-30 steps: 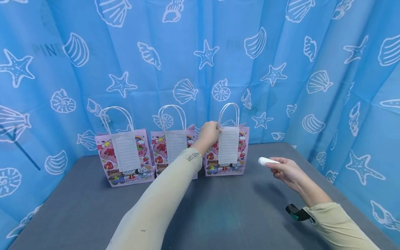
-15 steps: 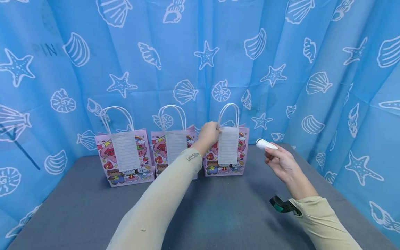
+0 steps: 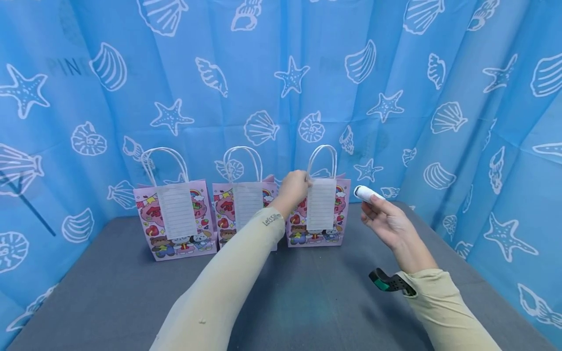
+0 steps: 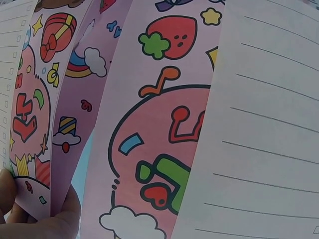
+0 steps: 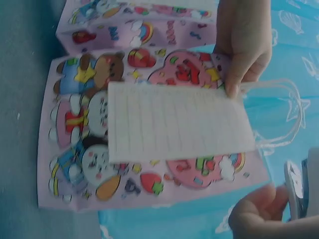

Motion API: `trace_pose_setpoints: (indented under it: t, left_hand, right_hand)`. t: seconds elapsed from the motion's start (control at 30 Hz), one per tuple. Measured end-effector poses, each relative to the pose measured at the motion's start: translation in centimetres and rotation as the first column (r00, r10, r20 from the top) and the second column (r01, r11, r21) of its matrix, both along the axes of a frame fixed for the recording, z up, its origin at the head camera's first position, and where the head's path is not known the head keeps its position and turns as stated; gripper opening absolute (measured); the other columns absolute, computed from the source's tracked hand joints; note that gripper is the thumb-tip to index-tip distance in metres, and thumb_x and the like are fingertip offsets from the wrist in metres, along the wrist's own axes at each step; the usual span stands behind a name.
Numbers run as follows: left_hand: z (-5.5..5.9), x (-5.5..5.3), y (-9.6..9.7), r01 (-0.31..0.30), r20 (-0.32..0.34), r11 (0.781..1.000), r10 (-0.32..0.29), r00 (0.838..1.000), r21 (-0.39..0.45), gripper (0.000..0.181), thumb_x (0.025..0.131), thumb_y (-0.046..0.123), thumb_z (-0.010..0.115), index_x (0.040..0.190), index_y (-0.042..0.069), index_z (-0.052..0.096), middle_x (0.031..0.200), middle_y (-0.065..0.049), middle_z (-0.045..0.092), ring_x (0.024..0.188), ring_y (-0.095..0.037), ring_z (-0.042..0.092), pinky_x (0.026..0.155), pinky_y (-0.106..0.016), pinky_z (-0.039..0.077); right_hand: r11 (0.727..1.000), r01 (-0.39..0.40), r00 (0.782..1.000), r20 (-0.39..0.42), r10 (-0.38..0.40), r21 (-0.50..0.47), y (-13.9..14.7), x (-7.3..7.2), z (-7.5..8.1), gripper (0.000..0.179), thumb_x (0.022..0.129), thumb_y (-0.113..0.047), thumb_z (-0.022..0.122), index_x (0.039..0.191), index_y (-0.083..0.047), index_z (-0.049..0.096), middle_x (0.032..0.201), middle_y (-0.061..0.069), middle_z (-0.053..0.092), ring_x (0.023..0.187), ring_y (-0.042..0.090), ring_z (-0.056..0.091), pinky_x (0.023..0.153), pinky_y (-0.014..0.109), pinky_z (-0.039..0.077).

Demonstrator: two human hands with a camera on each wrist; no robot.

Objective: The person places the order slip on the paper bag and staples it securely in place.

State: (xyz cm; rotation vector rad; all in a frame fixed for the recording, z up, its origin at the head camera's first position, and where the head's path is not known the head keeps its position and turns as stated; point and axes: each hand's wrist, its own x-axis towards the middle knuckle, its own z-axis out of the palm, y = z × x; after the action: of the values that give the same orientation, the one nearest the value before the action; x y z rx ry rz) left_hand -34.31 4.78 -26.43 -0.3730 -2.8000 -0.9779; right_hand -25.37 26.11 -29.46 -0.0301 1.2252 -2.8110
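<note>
My left hand (image 3: 293, 189) pinches the top edge of the right-hand pink gift bag (image 3: 342, 209) together with a lined paper sheet (image 3: 320, 204) lying against its front. In the right wrist view, the left thumb presses the sheet's upper corner (image 5: 234, 94) near the white handle (image 5: 294, 114). My right hand (image 3: 391, 225) holds what looks like a small white stapler (image 3: 369, 194), its slotted end toward the bag but apart from it. Fingers (image 4: 60, 219) grip the bag's edge in the left wrist view. The stapler (image 5: 295, 189) is partly cut off in the right wrist view.
Two more pink bags stand to the left: a middle bag (image 3: 224, 209), partly behind my left arm, and a left bag (image 3: 204, 207). Both have lined sheets on their fronts. A blue seashell curtain (image 3: 281, 58) hangs behind the grey tabletop (image 3: 307, 292).
My right hand has moved left and up toward the right-hand bag, turning the stapler so its slotted end shows. The left hand and bags have stayed in place.
</note>
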Motion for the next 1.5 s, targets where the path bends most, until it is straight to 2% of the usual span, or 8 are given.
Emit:
trace_pose_setpoints:
  t: [0.3,0.57,0.77,0.97,1.1,1.23,1.4,1.5]
  left_hand:
    - [0.0,0.0,-0.1,-0.009,0.003,1.000,0.009,1.000,-0.014,0.024,0.100,0.018,0.055,0.115,0.004,0.067,0.104,-0.009,0.068,0.090,-0.021,0.065,0.072,-0.028,0.052]
    - [0.1,0.0,0.0,-0.011,-0.004,1.000,0.011,1.000,-0.028,0.023,0.100,0.018,0.055,0.114,0.004,0.068,0.105,-0.009,0.068,0.093,-0.022,0.065,0.075,-0.030,0.052]
    - [0.2,0.0,-0.1,-0.015,-0.005,1.000,0.015,1.000,-0.026,0.024,0.100,0.018,0.055,0.116,0.004,0.067,0.106,-0.010,0.068,0.093,-0.022,0.065,0.073,-0.030,0.052]
    - [-0.1,-0.2,-0.1,-0.010,0.001,1.000,0.010,1.000,-0.029,0.024,0.101,0.019,0.054,0.115,0.005,0.068,0.104,-0.009,0.069,0.090,-0.021,0.065,0.071,-0.029,0.052]
    - [-0.1,-0.4,-0.1,-0.013,0.003,1.000,0.014,1.000,-0.022,0.023,0.100,0.018,0.055,0.114,0.005,0.068,0.104,-0.009,0.069,0.091,-0.021,0.065,0.073,-0.030,0.052]
    - [-0.1,-0.5,-0.1,-0.007,0.006,1.000,0.007,1.000,-0.018,0.023,0.100,0.018,0.055,0.114,0.005,0.069,0.104,-0.009,0.069,0.091,-0.021,0.065,0.074,-0.030,0.052]
    - [-0.1,-0.7,-0.1,-0.004,-0.013,0.999,0.003,1.000,-0.048,0.021,0.099,0.018,0.057,0.110,0.006,0.069,0.101,-0.008,0.069,0.088,-0.020,0.064,0.073,-0.030,0.051]
    - [-0.2,-0.8,0.0,-0.004,-0.016,0.998,0.003,1.000,-0.069,0.021,0.099,0.019,0.058,0.111,0.006,0.069,0.102,-0.007,0.069,0.089,-0.020,0.064,0.074,-0.030,0.052]
  right_hand:
    - [0.981,-0.031,0.999,0.014,0.034,-0.192,-1.1,-0.2,0.9,0.032,0.099,-0.011,0.054,0.128,-0.024,0.049,0.112,0.007,0.053,0.106,0.022,0.052,0.086,0.041,0.046]
    - [0.996,-0.082,0.984,0.155,0.085,-0.024,-2.3,-1.4,2.0,0.059,0.103,-0.037,0.031,0.149,-0.019,-0.001,0.131,0.011,0.030,0.145,0.023,0.010,0.091,0.039,0.046]
    - [0.996,-0.089,0.984,0.156,0.087,0.008,-3.1,-1.6,2.8,0.057,0.102,-0.038,0.034,0.147,-0.019,0.004,0.128,0.012,0.026,0.136,0.025,0.025,0.081,0.036,0.051]
    - [0.989,-0.019,0.993,0.121,0.001,0.145,-3.7,-1.7,3.6,0.033,0.099,-0.015,0.053,0.126,-0.006,0.038,0.122,0.009,0.039,0.121,0.019,0.044,0.100,0.028,0.043]
    - [0.948,0.071,0.997,0.009,-0.078,0.310,-4.5,-2.5,4.0,0.027,0.094,-0.006,0.061,0.118,-0.005,0.048,0.113,0.004,0.050,0.099,0.011,0.057,0.094,0.024,0.047]
    - [0.787,0.151,0.983,-0.172,-0.058,0.599,-5.1,-4.1,4.1,0.043,0.095,-0.005,0.062,0.134,-0.005,0.044,0.119,0.007,0.049,0.095,0.008,0.056,0.085,0.020,0.049]
    - [0.388,0.296,0.925,-0.363,0.112,0.873,-5.2,-6.5,4.2,0.055,0.092,-0.009,0.067,0.140,0.001,0.041,0.121,0.020,0.054,0.093,0.017,0.056,0.076,0.029,0.050]
    - [0.211,0.381,0.879,-0.423,0.218,0.900,-5.3,-7.7,4.3,0.053,0.089,-0.008,0.072,0.134,0.003,0.047,0.114,0.023,0.058,0.091,0.025,0.059,0.072,0.034,0.052]
